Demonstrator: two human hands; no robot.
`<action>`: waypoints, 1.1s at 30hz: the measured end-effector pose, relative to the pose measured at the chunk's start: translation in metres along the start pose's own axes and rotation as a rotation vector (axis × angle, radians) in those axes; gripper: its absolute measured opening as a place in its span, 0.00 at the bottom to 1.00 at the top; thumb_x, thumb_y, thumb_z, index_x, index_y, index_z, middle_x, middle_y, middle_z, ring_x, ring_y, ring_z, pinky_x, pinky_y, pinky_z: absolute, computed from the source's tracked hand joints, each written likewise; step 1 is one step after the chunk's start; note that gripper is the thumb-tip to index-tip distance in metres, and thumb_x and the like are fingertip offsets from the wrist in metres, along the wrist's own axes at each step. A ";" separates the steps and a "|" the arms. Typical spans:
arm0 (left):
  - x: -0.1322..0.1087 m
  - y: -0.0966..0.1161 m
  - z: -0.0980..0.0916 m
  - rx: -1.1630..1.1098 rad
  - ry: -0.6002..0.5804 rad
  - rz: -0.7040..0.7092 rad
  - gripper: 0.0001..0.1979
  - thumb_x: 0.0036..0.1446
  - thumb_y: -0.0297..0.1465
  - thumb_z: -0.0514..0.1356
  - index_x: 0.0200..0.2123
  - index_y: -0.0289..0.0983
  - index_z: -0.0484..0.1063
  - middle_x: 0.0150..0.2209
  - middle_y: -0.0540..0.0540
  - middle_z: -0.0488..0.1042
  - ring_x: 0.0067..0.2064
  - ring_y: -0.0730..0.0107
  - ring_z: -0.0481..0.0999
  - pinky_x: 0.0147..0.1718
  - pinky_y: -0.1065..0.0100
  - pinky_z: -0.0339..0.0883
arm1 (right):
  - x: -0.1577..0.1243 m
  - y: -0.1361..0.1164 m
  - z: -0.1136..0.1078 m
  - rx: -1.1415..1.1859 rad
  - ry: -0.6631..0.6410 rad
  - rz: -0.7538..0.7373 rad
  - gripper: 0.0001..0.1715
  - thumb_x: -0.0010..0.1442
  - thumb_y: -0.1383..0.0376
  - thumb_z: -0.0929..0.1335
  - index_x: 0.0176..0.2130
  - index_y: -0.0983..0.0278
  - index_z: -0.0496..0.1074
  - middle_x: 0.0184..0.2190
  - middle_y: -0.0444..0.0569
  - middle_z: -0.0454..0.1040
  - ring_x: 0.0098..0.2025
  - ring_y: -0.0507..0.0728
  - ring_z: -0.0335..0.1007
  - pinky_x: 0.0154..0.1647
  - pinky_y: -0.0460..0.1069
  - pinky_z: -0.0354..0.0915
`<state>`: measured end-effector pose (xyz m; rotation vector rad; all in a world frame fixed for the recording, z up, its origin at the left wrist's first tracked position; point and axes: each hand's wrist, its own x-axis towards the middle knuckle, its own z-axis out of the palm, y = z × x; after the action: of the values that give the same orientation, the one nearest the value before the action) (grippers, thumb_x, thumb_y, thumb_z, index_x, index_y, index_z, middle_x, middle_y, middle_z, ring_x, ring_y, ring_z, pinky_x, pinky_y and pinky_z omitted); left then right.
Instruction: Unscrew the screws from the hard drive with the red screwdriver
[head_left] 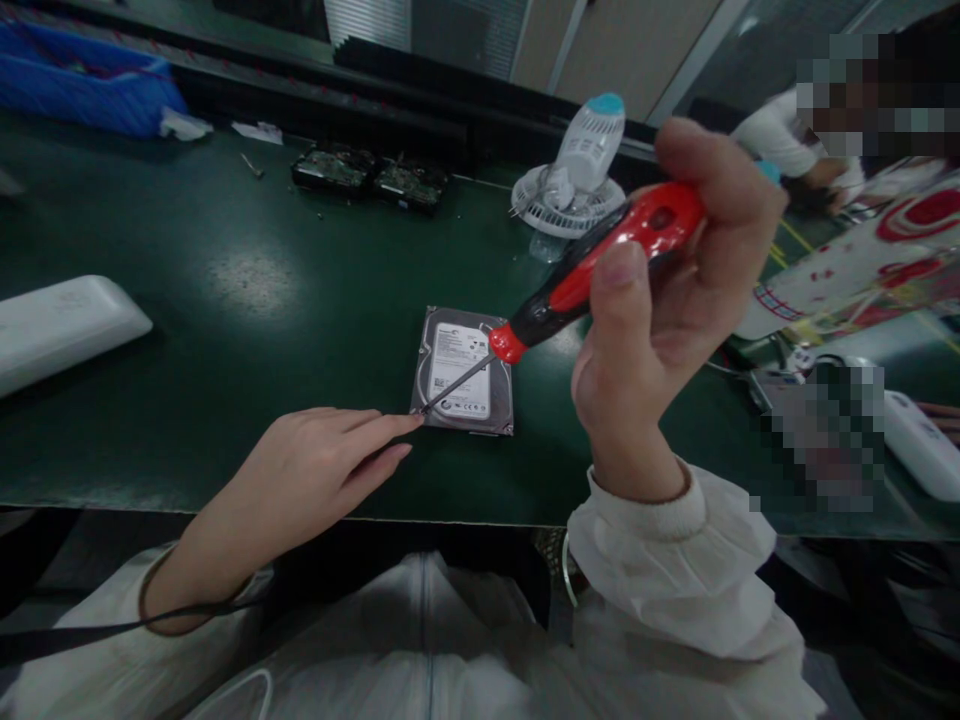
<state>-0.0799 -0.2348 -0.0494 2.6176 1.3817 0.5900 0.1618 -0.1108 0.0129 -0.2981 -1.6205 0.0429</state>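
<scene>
A hard drive (pixel 461 375) with a white label lies flat on the green tabletop in front of me. My right hand (pixel 675 290) is closed around the red and black handle of a screwdriver (pixel 577 285), held tilted above the drive. The screwdriver's thin shaft slants down to the drive's near left corner. At that same corner, my left hand (pixel 322 465) reaches in with its index finger stretched out, the fingertip at the screwdriver's tip. The left fingers lie extended and the thumb is apart from them. Whether a screw sits under the tip is too small to tell.
Two opened drives with bare circuit boards (pixel 371 178) lie at the back. Behind my right hand stands a small white fan (pixel 574 180). A blue bin (pixel 90 80) is at the far left, a white rounded object (pixel 71 325) nearer. Another person (pixel 787 130) sits at the right.
</scene>
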 end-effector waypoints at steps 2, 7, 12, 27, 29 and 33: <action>0.001 0.000 0.000 0.004 -0.001 0.001 0.18 0.73 0.38 0.52 0.55 0.38 0.76 0.43 0.45 0.83 0.39 0.58 0.83 0.33 0.61 0.72 | 0.001 -0.001 0.000 0.075 -0.051 -0.007 0.26 0.64 0.58 0.63 0.59 0.52 0.72 0.58 0.40 0.74 0.60 0.57 0.70 0.64 0.56 0.69; 0.002 0.001 0.000 0.012 -0.009 0.001 0.18 0.73 0.38 0.51 0.55 0.38 0.76 0.42 0.45 0.83 0.37 0.60 0.82 0.33 0.62 0.70 | 0.001 -0.001 -0.001 0.154 -0.106 0.043 0.28 0.64 0.58 0.62 0.61 0.51 0.69 0.63 0.40 0.70 0.55 0.58 0.75 0.59 0.57 0.72; 0.002 0.002 -0.002 0.014 -0.013 -0.008 0.18 0.73 0.38 0.51 0.55 0.38 0.76 0.43 0.45 0.83 0.38 0.60 0.82 0.33 0.62 0.70 | -0.001 -0.001 0.001 0.078 -0.036 0.061 0.27 0.62 0.55 0.65 0.60 0.52 0.71 0.60 0.41 0.72 0.60 0.61 0.71 0.64 0.58 0.71; 0.001 0.002 -0.001 0.022 -0.021 -0.016 0.18 0.73 0.38 0.52 0.56 0.38 0.75 0.44 0.45 0.83 0.39 0.59 0.83 0.34 0.61 0.71 | 0.002 0.000 0.002 0.096 -0.050 0.095 0.27 0.65 0.51 0.61 0.60 0.51 0.70 0.63 0.41 0.70 0.56 0.58 0.76 0.62 0.57 0.72; 0.001 0.002 -0.001 0.026 -0.021 -0.018 0.18 0.73 0.38 0.52 0.56 0.39 0.75 0.44 0.45 0.83 0.39 0.59 0.83 0.33 0.61 0.71 | 0.002 0.000 0.001 0.101 -0.086 0.064 0.27 0.64 0.53 0.63 0.61 0.48 0.70 0.63 0.38 0.70 0.56 0.58 0.75 0.62 0.57 0.73; 0.001 0.001 -0.001 0.024 -0.013 -0.020 0.18 0.73 0.39 0.52 0.56 0.39 0.75 0.44 0.45 0.83 0.39 0.59 0.83 0.34 0.61 0.71 | 0.002 -0.001 -0.002 -0.005 -0.024 0.045 0.23 0.64 0.60 0.66 0.57 0.46 0.72 0.56 0.34 0.75 0.65 0.54 0.68 0.70 0.55 0.66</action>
<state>-0.0787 -0.2349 -0.0475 2.6182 1.4184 0.5557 0.1634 -0.1113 0.0149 -0.3397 -1.6380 0.0769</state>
